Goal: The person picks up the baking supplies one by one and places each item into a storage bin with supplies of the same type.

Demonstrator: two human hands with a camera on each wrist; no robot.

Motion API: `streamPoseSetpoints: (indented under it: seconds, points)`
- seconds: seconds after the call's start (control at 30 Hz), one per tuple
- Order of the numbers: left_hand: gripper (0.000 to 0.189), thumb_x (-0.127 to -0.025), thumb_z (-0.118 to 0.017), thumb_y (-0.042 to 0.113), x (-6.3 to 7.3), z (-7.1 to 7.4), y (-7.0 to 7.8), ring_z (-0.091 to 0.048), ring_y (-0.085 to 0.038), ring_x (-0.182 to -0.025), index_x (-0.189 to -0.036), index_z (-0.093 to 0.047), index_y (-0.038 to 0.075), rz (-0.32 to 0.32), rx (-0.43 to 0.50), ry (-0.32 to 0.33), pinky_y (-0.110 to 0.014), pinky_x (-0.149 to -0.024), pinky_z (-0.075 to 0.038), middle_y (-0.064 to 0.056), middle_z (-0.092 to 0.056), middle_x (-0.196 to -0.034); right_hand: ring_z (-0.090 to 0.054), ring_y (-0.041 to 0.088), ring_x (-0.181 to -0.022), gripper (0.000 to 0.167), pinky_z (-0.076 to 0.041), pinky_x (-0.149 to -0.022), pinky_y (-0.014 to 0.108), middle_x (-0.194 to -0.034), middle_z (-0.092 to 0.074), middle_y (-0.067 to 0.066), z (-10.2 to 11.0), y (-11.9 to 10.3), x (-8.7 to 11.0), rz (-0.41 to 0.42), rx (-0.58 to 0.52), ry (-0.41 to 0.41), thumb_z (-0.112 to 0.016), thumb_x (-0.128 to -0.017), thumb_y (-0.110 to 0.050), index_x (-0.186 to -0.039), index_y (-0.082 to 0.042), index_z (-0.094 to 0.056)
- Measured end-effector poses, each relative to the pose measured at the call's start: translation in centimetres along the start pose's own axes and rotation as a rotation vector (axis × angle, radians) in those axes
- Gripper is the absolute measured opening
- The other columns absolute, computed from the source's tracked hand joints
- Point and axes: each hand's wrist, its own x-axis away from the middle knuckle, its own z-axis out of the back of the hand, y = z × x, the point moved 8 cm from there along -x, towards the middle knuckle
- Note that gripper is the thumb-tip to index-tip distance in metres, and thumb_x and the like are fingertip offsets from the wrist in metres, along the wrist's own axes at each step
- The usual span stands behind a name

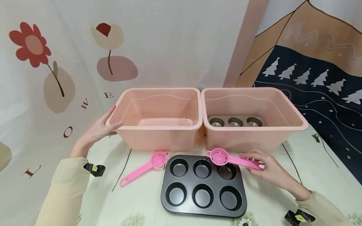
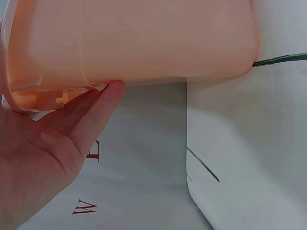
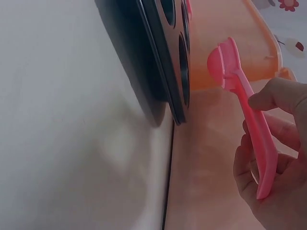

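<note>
My left hand (image 1: 97, 128) holds the front left corner of the left pink plastic bin (image 1: 155, 138), thumb over the rim and fingers along the outside wall. In the left wrist view those fingers (image 2: 103, 108) lie fairly straight below the rim; the thumb is hidden there. On the right, my right hand (image 1: 268, 168) grips a pink egg separator (image 3: 252, 115) by its handle. The separator's cup hovers over the back right of a dark muffin tin (image 1: 203, 212). A second pink egg separator (image 1: 138, 174) lies on the cloth, left of the tin.
Beside the left bin stands a matching right bin (image 1: 240, 138), with a lighter-coloured muffin tin (image 1: 236, 121) inside. The muffin tin in front of the bins lies on a pale patterned cloth (image 1: 110, 204). Printed curtains hang behind.
</note>
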Motion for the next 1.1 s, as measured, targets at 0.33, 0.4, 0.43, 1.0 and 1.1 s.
streamPoseSetpoints:
  seconds: [0.33,0.4,0.43,1.0,1.1]
  points:
    - [0.085,-0.098,-0.057,0.024,0.0,-0.1,0.3,-0.051,0.004,-0.099,-0.156,0.006,0.022,-0.003,0.01,0.0,-0.026,-0.081,-0.053,-0.027,-0.017,-0.153,-0.057,0.009,-0.088,0.047,-0.045,-0.072,0.016,-0.103,-0.065,-0.004,-0.7,-0.8,-0.8,-0.006,0.046,-0.022,-0.075,-0.067,0.013,-0.107,-0.011,-0.071]
    - [0.085,-0.098,-0.057,0.024,0.0,-0.1,0.3,-0.051,0.004,-0.1,-0.156,0.006,0.022,-0.005,0.014,-0.004,-0.029,-0.082,-0.053,-0.027,-0.017,-0.153,-0.056,0.009,-0.089,0.047,-0.045,-0.072,0.017,-0.103,-0.064,-0.005,-0.8,-0.9,-1.0,-0.016,0.049,-0.029,-0.075,-0.067,0.013,-0.107,-0.012,-0.071]
    - [0.085,-0.098,-0.057,0.024,0.0,-0.1,0.3,-0.051,0.004,-0.099,-0.156,0.006,0.023,-0.004,0.012,-0.004,-0.03,-0.083,-0.053,-0.026,-0.017,-0.153,-0.056,0.009,-0.088,0.047,-0.044,-0.071,0.018,-0.103,-0.064,-0.006,-0.8,-0.9,-1.1,-0.022,0.05,-0.033,-0.074,-0.067,0.012,-0.107,-0.013,-0.071]
    - [0.085,-0.098,-0.057,0.023,0.0,0.0,0.0,-0.051,0.002,-0.1,-0.156,0.005,0.024,0.0,0.015,0.015,-0.023,-0.078,-0.053,-0.024,-0.015,-0.155,-0.056,0.011,-0.088,0.044,-0.044,-0.071,0.025,-0.104,-0.064,-0.01,-2.3,-2.1,-3.5,-0.047,-0.025,-0.087,-0.074,-0.072,0.007,-0.109,-0.017,-0.071]
    - [0.084,-0.098,-0.057,0.022,0.1,0.0,-0.2,-0.05,0.002,-0.102,-0.156,0.004,0.024,0.004,0.025,0.015,-0.023,-0.079,-0.052,-0.023,-0.014,-0.155,-0.056,0.012,-0.09,0.043,-0.044,-0.072,0.025,-0.105,-0.064,-0.009,-2.6,-2.5,-4.0,-0.036,-0.04,-0.092,-0.074,-0.073,0.006,-0.11,-0.017,-0.071]
